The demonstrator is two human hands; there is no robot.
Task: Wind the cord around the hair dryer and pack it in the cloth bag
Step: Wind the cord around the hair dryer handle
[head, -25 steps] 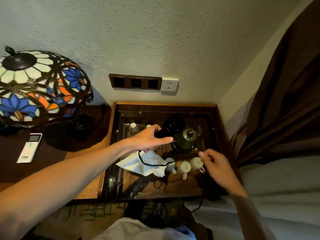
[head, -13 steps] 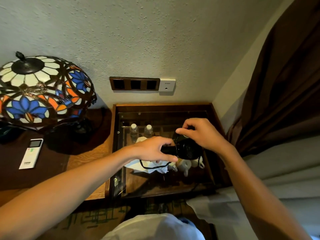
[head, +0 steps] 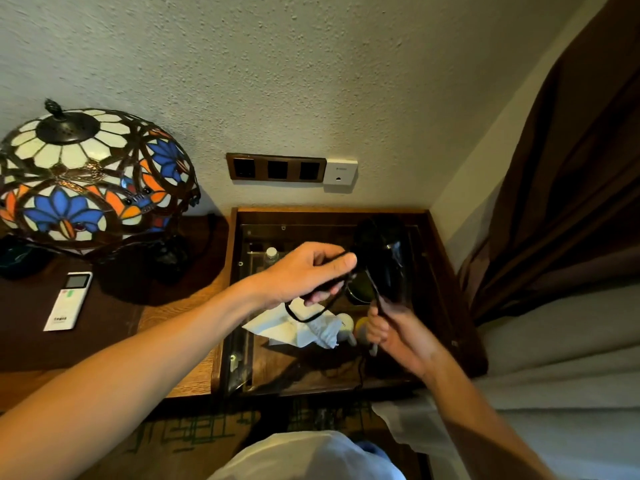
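A black hair dryer [head: 381,258] is held in the air over the glass-topped table [head: 446,271]. My left hand [head: 304,275] grips its handle, with a loop of the black cord [head: 304,315] hanging beneath the fingers. My right hand [head: 391,327] is lower and to the right, closed on a stretch of the cord that runs down from the dryer's body. The white cloth bag [head: 294,327] lies crumpled on the glass below my left hand.
Under the glass are a small bottle [head: 271,255], a dark kettle and pale cups [head: 346,327]. A stained-glass lamp [head: 83,181] and a white remote [head: 68,301] stand on the left. Brown curtain [head: 571,188] and bed at right; sockets [head: 277,168] on the wall.
My right hand came off the top of the dryer and dropped down to the lower right, pulling the cord with it. The left hand lifted the dryer a little.
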